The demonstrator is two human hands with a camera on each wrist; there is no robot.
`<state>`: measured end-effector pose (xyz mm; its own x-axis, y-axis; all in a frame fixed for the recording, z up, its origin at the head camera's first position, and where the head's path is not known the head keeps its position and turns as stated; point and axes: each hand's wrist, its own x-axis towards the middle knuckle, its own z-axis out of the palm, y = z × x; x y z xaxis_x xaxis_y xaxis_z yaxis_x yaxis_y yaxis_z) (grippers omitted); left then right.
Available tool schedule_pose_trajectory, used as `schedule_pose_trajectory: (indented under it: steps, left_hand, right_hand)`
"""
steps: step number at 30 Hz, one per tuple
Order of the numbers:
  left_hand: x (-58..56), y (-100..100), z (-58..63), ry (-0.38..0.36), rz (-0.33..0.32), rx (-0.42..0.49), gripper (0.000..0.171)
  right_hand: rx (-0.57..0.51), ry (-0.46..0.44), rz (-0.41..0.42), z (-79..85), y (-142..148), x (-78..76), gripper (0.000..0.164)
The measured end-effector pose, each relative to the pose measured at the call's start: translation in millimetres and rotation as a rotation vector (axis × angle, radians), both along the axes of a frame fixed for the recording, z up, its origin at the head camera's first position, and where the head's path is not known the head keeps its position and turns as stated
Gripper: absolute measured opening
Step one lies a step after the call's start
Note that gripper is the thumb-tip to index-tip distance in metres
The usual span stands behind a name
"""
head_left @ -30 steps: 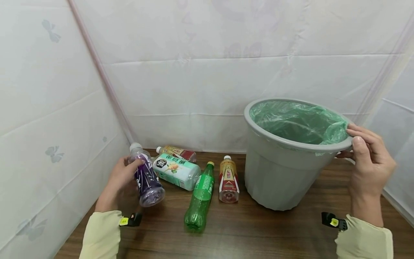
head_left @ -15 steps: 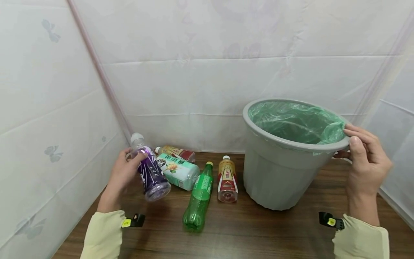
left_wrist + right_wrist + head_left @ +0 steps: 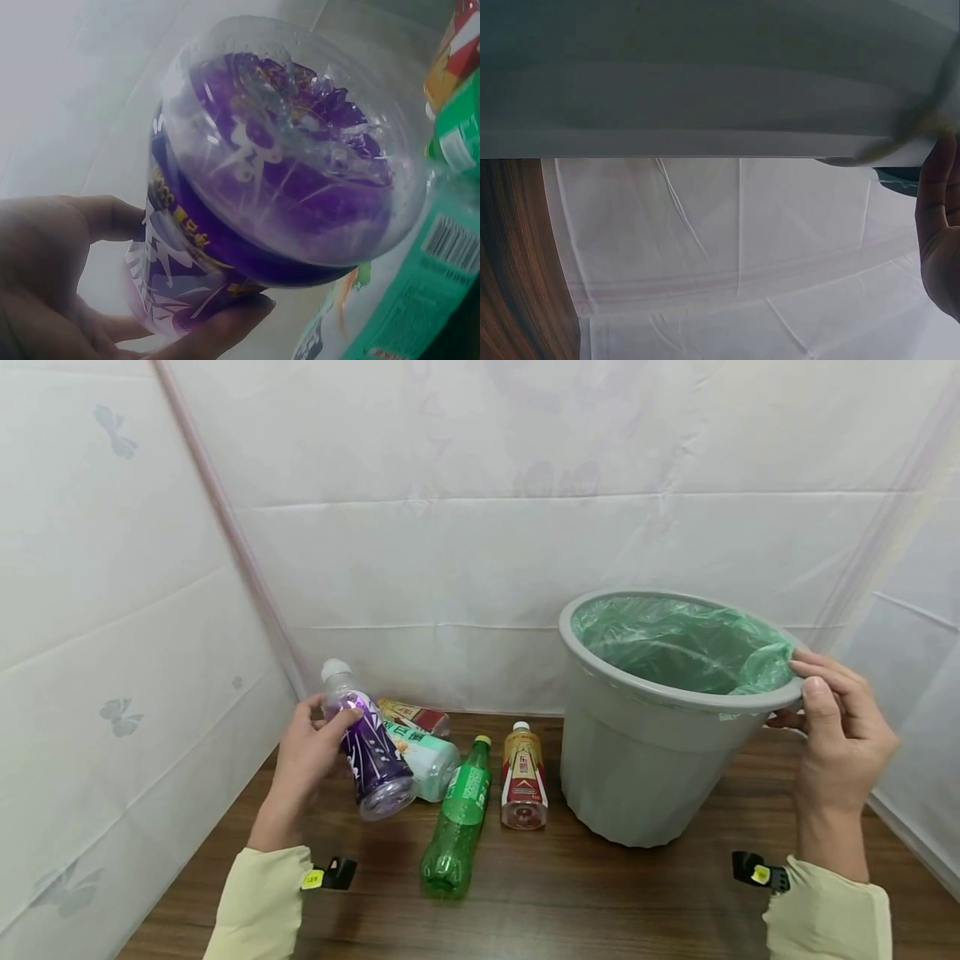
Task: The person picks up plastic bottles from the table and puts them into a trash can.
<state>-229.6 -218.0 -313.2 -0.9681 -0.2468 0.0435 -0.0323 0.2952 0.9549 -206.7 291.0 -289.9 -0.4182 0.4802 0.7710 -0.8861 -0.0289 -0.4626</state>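
Note:
My left hand (image 3: 307, 756) grips a purple-labelled plastic bottle (image 3: 369, 747) with a white cap, its base tilted down toward the right. In the left wrist view the bottle's clear bottom (image 3: 300, 150) faces the camera, with thumb and fingers round the label. At the right, my right hand (image 3: 843, 735) pinches the rim of a grey trash bin (image 3: 637, 760) lined with a green plastic bag (image 3: 675, 639). The bin leans to the right. Only part of that hand (image 3: 939, 225) shows in the right wrist view, against the bin's wall (image 3: 690, 97).
On the wooden table (image 3: 562, 902) lie a green soda bottle (image 3: 459, 827), a red-and-yellow bottle (image 3: 523, 777), a mint-labelled bottle (image 3: 431, 764) and another red-and-yellow bottle (image 3: 420, 717) behind it. White sheeting (image 3: 435, 568) walls in the back and sides.
My left hand has lifted the purple bottle and carried it to the right, in front of the mint-labelled bottle. My right hand has stayed on the bin's rim.

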Motion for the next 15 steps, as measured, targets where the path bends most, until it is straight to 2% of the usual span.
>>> schedule_pose_trajectory:
  steps: [5, 15]
  left_hand:
    - [-3.6, 13.4, 0.0, 0.01, -0.001, 0.052, 0.087]
    - [-6.6, 40.9, 4.9, 0.035, -0.042, 0.172, 0.084]
  right_hand:
    - [-0.027, 0.008, 0.01, -0.3, -0.4, 0.1, 0.027]
    - [-0.001, 0.004, -0.015, 1.9, -2.8, 1.9, 0.027]
